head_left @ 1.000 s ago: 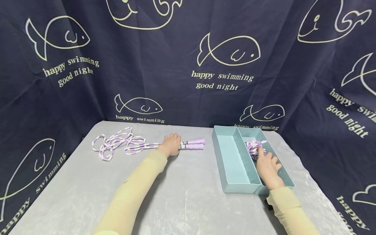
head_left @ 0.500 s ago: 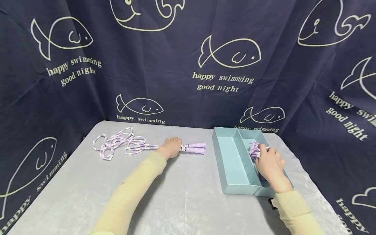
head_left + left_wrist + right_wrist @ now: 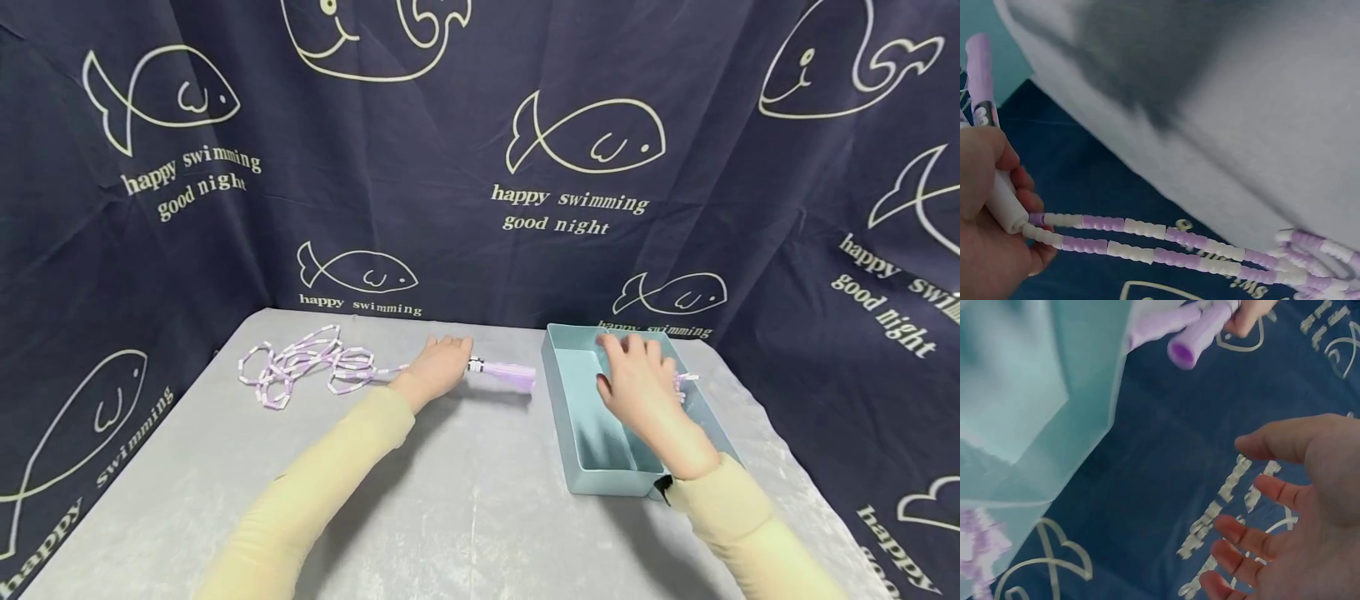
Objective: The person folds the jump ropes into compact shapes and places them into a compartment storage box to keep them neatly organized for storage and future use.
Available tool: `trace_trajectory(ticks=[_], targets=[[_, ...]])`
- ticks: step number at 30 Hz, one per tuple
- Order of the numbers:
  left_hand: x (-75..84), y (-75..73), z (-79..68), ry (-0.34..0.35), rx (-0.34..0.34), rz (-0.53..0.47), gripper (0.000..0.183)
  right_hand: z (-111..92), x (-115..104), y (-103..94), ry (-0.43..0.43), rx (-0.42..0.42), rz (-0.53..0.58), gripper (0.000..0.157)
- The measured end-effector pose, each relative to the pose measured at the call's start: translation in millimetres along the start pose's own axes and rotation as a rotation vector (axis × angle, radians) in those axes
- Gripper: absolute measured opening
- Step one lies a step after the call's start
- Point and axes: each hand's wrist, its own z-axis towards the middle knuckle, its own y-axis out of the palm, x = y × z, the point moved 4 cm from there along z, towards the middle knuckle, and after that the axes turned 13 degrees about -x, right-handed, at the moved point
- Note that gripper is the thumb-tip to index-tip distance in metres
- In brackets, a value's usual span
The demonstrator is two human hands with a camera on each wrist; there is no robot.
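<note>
Above the grey cloth surface point(image 3: 465, 508), the left hand point(image 3: 437, 367) grips a purple-and-white beaded jump rope point(image 3: 1177, 260), partly hiding it. The right hand point(image 3: 639, 383), fingers spread, mostly obscures another rope point(image 3: 982, 544) inside a light-blue plastic box point(image 3: 611, 482).

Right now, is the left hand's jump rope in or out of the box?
Out: the left hand grips the handles beside the blue box; the cord trails onto the table.

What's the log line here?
left hand: grips rope handles | right hand: over box, holding nothing | purple-white bundle: right compartment
</note>
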Motion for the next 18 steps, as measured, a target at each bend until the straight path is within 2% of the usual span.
trace_trajectory(ticks=[6,8,15,18], targets=[[11.5,-22.1,-10.6,-0.025,0.163,0.037,0.009,11,-37,-7.8,-0.147,0.029,-0.050,0.054],[19.1,-30.7,-15.3,-0.040,0.212,0.060,0.008,14,-49,-9.0,-0.188,0.044,-0.069,0.057],[48.0,-56.2,-36.2,-0.105,0.473,0.173,0.008,24,-79,-4.6,-0.292,0.086,-0.087,0.064],[57.7,-63.0,-46.0,-0.121,0.537,0.206,0.009,26,-84,0.6,-0.307,0.084,-0.088,0.065]])
